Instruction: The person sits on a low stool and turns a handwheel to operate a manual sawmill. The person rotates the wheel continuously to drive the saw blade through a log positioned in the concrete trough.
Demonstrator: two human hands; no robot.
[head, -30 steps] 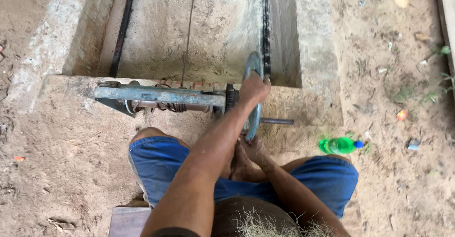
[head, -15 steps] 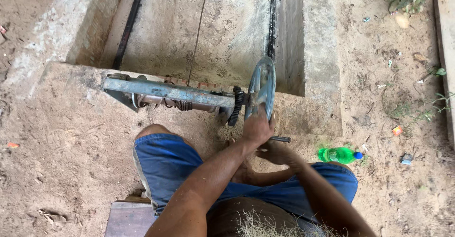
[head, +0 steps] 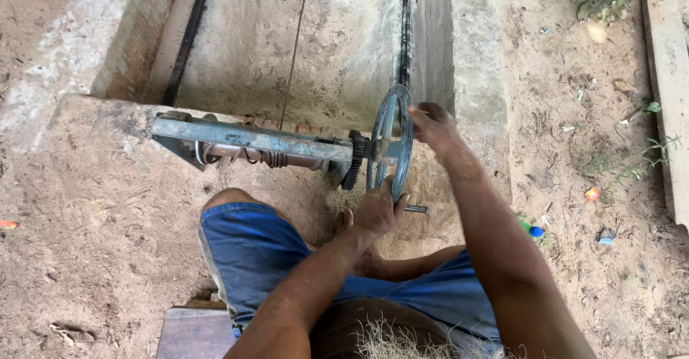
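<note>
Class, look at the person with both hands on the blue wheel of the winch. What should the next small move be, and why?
Probably turn the wheel a little further: the right hand grips its upper rim and the left hand its lower rim, so pushing one while pulling the other would rotate it. The gear beside it meets the drum wound with cable, and a thin line runs off into the concrete trough.

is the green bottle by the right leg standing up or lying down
Cannot tell. The right forearm hides nearly all of the green bottle; only a green sliver and its blue cap show on the dirt.
</note>
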